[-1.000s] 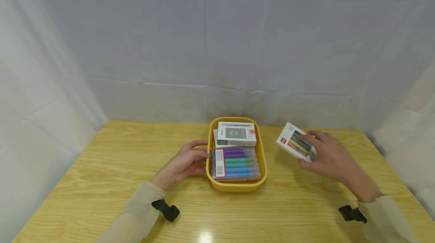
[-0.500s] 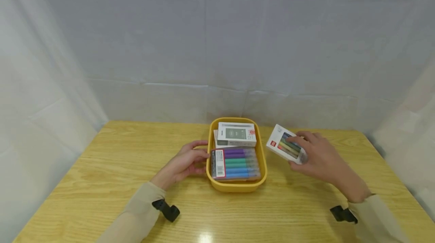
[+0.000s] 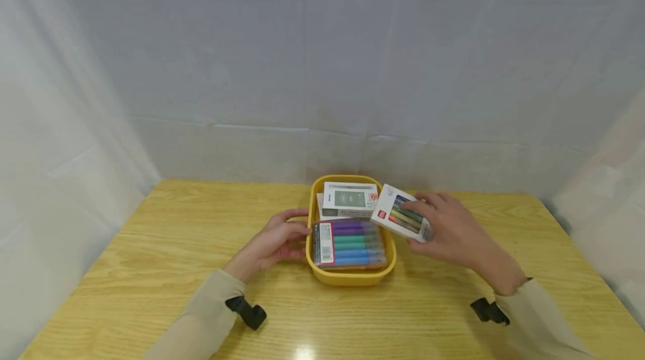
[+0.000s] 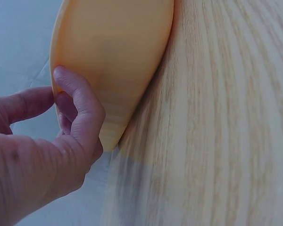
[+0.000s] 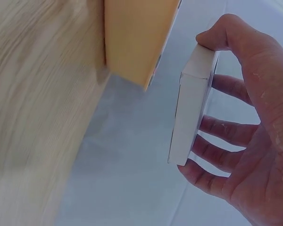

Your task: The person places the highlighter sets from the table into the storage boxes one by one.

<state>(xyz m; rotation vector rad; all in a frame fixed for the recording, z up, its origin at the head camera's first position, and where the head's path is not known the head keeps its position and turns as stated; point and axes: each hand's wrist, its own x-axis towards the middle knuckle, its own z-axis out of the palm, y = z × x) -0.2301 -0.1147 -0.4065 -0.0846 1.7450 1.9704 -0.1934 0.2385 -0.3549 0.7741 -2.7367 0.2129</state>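
Observation:
A yellow plastic basket (image 3: pixel 351 279) stands on the table, with a clear pack of coloured pens (image 3: pixel 353 243) and a white box (image 3: pixel 350 199) with a grey-green panel inside. At its left wall, my left hand (image 3: pixel 272 241) holds the rim with bent fingers; the left wrist view shows the fingertips at the edge of the basket (image 4: pixel 118 42). My right hand (image 3: pixel 448 231) grips a white windowed crayon box (image 3: pixel 401 213), tilted, over the basket's right rim. In the right wrist view, thumb and fingers clasp the edges of the crayon box (image 5: pixel 191 108).
The wooden table (image 3: pixel 191 248) spreads out on both sides of the basket. A pale sheet (image 3: pixel 227 69) hangs behind the table, with more sheeting at both sides. A black strap (image 3: pixel 246 312) sits on each wrist.
My right hand has carried the crayon box leftward, from right of the basket to over its right rim. The left hand and the basket have stayed in place.

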